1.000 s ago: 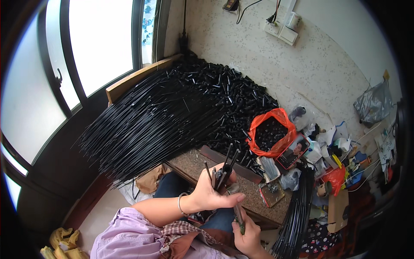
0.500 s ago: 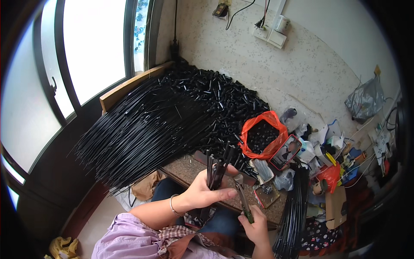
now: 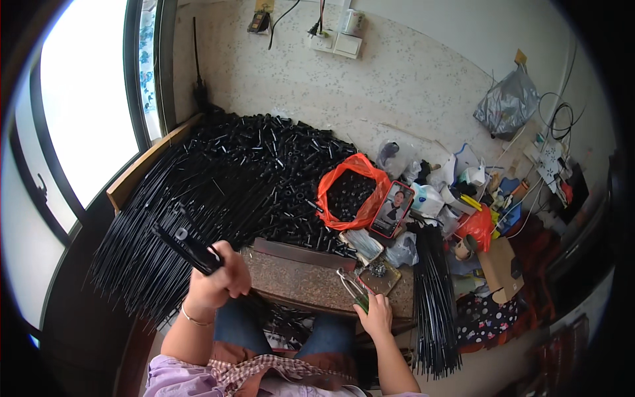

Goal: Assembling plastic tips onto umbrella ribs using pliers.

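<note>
My left hand (image 3: 218, 283) is closed around a small bundle of thin black rods (image 3: 187, 246), held over the left edge of a big heap of the same black rods (image 3: 178, 218). My right hand (image 3: 374, 312) grips a pair of pliers with green handles (image 3: 352, 288), its jaws resting on a brown stone slab (image 3: 297, 278) across my lap. Behind the heap lies a mound of short black tube pieces (image 3: 278, 152).
An orange plastic bag (image 3: 350, 195) holds more black pieces. A phone in a red case (image 3: 392, 208) leans beside it. A second bundle of black rods (image 3: 433, 298) stands at the right, with cluttered packets, a grey bag (image 3: 508, 102) and wall sockets (image 3: 337, 41) behind. A window (image 3: 86, 112) is on the left.
My left hand has swung the small rod bundle from above the slab out to the left over the heap. My right hand has set the pliers down onto the slab.
</note>
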Tool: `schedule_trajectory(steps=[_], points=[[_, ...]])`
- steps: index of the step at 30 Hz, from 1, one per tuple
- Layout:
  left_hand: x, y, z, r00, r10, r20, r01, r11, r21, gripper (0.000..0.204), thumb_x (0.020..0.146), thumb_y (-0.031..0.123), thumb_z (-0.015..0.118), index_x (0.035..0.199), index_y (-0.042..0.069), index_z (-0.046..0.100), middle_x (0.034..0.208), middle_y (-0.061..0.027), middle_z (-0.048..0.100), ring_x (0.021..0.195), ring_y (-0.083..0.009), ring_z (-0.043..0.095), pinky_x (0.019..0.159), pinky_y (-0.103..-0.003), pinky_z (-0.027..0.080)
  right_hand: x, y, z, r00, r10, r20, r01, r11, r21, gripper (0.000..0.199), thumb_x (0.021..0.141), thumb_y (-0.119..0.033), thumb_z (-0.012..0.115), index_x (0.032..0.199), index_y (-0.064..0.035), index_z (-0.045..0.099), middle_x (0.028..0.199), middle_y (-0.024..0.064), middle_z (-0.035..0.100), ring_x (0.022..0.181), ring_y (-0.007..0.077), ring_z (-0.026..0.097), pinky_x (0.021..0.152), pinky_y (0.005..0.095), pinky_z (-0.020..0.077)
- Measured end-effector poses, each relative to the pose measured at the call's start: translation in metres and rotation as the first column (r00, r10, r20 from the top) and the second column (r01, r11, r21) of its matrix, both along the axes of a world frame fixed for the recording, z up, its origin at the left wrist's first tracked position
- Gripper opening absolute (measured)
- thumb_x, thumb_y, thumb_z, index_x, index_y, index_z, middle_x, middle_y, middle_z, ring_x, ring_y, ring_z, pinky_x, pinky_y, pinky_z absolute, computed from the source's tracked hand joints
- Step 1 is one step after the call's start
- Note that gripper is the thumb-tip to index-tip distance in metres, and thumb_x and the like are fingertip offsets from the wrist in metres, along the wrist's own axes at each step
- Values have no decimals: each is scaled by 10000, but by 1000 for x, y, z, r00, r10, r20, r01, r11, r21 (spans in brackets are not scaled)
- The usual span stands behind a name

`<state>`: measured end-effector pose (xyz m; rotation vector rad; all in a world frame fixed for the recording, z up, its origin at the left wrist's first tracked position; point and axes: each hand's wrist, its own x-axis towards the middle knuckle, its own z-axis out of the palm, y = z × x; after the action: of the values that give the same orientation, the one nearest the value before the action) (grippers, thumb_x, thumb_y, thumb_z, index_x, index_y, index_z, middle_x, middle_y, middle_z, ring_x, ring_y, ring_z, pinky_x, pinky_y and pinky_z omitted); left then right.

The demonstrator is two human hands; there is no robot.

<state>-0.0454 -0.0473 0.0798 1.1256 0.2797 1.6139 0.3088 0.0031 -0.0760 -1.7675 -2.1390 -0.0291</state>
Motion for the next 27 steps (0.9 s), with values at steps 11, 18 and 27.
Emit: schedule_trajectory(steps=[11, 18, 27], points=[[27, 4, -58, 568, 41, 822, 215, 957, -196, 284, 873, 374, 491, 764, 122, 418, 647, 18, 364, 649, -124, 431, 841, -351, 417, -34, -35, 128, -485, 342, -805, -248, 828, 502, 687, 686, -391, 717, 1207, -60, 414, 868, 23, 459, 799, 164, 473, 745, 291, 441], [97, -19, -235, 737, 38, 675, 651, 230, -724, 297, 748, 345, 589, 822, 57, 594, 905, -102, 622, 880, -255, 567, 850, -389, 443, -45, -50, 186, -297, 617, -729, 414, 771, 484, 428, 927, -460, 319, 943, -49, 439, 580, -27, 328, 461, 67, 268, 411, 177, 252], [104, -20, -287, 626, -761, -172, -155, 94, -983, 337, 839, 386, 502, 875, 68, 608, 884, -49, 625, 781, -220, 585, 700, -362, 493, -102, -54, 125, -55, 455, -889, -166, 874, 457, 265, 917, -274, 443, 878, -12, 433, 758, 62, 446, 623, 131, 427, 520, 263, 383]])
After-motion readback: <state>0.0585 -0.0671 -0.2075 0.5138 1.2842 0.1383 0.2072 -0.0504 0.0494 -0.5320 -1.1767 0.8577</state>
